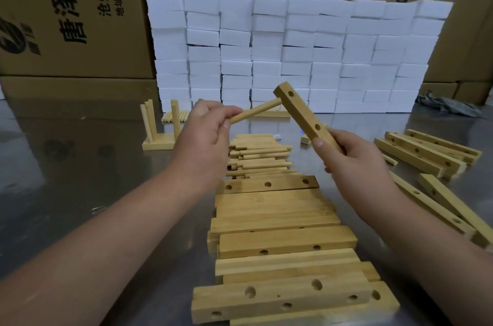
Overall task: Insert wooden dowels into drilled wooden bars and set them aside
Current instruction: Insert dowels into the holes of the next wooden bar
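My right hand (pixel 354 163) grips the lower end of a drilled wooden bar (pixel 301 109), held tilted in the air above the table. My left hand (pixel 205 136) pinches a wooden dowel (pixel 256 110) whose far end meets the side of the bar near its top end. A pile of loose dowels (pixel 258 157) lies on the table below my hands. In front of it a stack of drilled bars (pixel 280 240) runs toward me. A bar with upright dowels (pixel 160 128) stands at the back left.
More drilled bars (pixel 426 154) lie at the right on the shiny metal table (pixel 80 179). A wall of white foam blocks (pixel 293 53) rises behind, with cardboard boxes (pixel 66 13) beyond. A grey rag (pixel 450 105) lies at the back right.
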`<state>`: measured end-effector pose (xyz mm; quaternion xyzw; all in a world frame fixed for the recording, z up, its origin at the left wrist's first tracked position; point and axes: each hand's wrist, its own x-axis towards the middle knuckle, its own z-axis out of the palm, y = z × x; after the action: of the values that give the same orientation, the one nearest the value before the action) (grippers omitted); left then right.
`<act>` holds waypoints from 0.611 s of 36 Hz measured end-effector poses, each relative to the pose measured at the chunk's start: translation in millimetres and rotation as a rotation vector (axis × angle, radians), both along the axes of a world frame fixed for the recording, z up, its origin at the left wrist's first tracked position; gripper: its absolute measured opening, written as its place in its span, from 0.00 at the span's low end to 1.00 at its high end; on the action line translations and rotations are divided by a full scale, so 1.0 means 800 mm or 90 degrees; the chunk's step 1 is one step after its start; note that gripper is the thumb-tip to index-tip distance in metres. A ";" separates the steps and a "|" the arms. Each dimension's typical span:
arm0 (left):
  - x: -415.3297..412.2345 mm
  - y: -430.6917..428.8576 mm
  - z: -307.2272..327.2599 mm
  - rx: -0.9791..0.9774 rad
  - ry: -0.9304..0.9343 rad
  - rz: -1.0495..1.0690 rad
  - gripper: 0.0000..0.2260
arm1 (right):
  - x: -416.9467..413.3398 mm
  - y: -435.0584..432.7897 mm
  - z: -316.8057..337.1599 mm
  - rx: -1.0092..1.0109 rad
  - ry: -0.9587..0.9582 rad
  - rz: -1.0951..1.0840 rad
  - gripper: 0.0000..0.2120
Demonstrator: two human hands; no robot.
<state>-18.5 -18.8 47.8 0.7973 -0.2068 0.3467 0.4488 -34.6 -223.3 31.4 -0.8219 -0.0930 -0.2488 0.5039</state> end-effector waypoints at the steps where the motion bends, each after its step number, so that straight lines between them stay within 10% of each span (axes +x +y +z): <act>1: 0.001 0.001 -0.002 0.022 -0.001 0.007 0.12 | 0.000 0.000 0.000 0.000 -0.003 -0.006 0.06; 22: 0.000 0.003 -0.016 0.168 -0.012 0.075 0.14 | -0.008 0.006 0.000 -0.035 0.037 0.125 0.19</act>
<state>-18.5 -16.5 35.1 0.8568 -0.2074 0.3499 0.3170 -41.1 -218.5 31.5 -0.8291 -0.1650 -0.1720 0.5058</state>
